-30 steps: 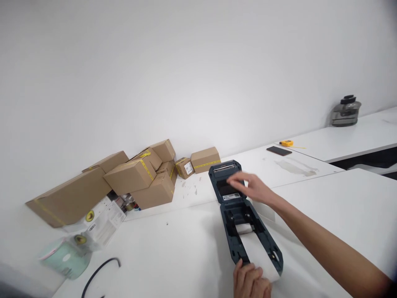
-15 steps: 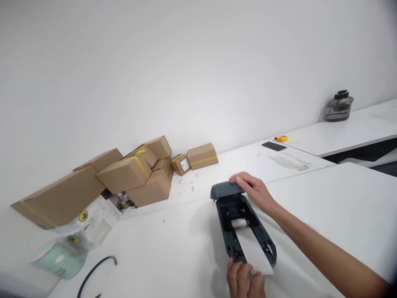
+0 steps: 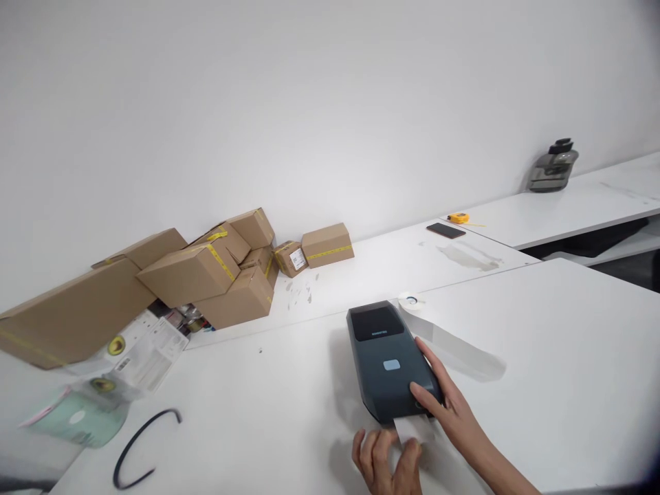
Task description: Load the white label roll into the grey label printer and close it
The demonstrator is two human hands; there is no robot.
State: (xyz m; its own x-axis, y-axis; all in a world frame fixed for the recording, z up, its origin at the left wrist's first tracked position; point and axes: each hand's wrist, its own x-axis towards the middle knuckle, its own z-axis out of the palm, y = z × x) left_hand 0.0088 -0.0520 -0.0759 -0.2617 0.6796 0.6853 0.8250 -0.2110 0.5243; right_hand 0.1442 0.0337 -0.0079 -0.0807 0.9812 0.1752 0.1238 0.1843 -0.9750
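Note:
A dark blue-grey label printer [image 3: 384,357] lies on the white table [image 3: 557,330] with its lid down. My right hand [image 3: 438,395] rests flat on the front right of the lid, fingers stretched out. My left hand [image 3: 384,457] is at the bottom edge, pinching the white label strip [image 3: 412,430] that sticks out of the printer's front slot. A strip of white label paper [image 3: 454,347] trails from a small roll [image 3: 411,301] behind the printer on the right.
Several taped cardboard boxes [image 3: 206,275] are piled against the wall at left, with papers [image 3: 149,350], a pale green roll in a bag [image 3: 77,416] and a black cable [image 3: 139,447] in front. A phone [image 3: 446,231], a yellow tape measure [image 3: 458,218] and a tape dispenser [image 3: 551,167] lie on farther tables.
The printer lid went from open to down under my right hand, which slid to its front. My left hand stayed on the label strip at the front. The view shifted right.

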